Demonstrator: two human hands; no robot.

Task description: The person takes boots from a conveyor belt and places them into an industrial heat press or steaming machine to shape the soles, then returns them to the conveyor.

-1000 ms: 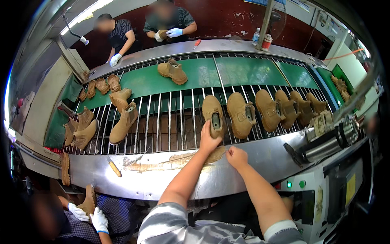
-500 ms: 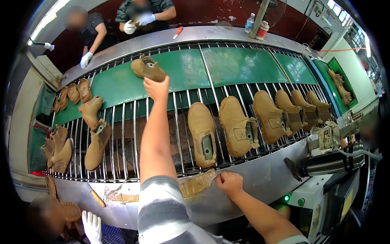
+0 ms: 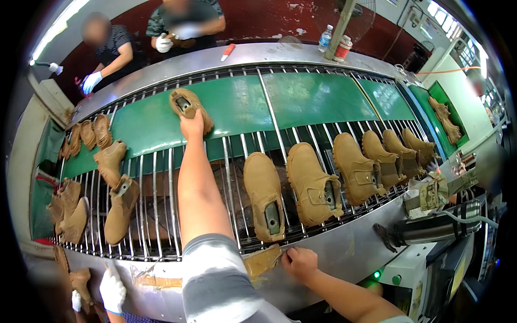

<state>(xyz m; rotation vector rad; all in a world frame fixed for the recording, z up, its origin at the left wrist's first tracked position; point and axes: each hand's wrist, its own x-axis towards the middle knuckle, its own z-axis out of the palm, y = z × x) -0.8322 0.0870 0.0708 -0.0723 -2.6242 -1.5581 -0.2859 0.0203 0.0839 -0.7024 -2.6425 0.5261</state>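
Note:
My left hand is wrapped round a tan ankle shoe over the green sheet of the roller conveyor. The shoe's opening faces up, with a dark green last inside; whether its sole touches the sheet I cannot tell. My right hand is a loose fist at the conveyor's near metal ledge, with nothing visible in it. Beside its fingers lies a strip of brown tape. The closest shoe to my right hand is a tan one lying on the bars, with its opening toward me.
A row of tan shoes extends right. More shoes and loose soles lie left. Two people work across the conveyor; a co-worker's gloved hand is at the lower left. A steel cylinder stands right; a red-handled tool lies beyond.
The shoe in my left hand has turned and come lower over the green sheet. My right hand stays by the ledge. The co-worker's glove has moved up to the ledge, where a yellow-handled tool lay.

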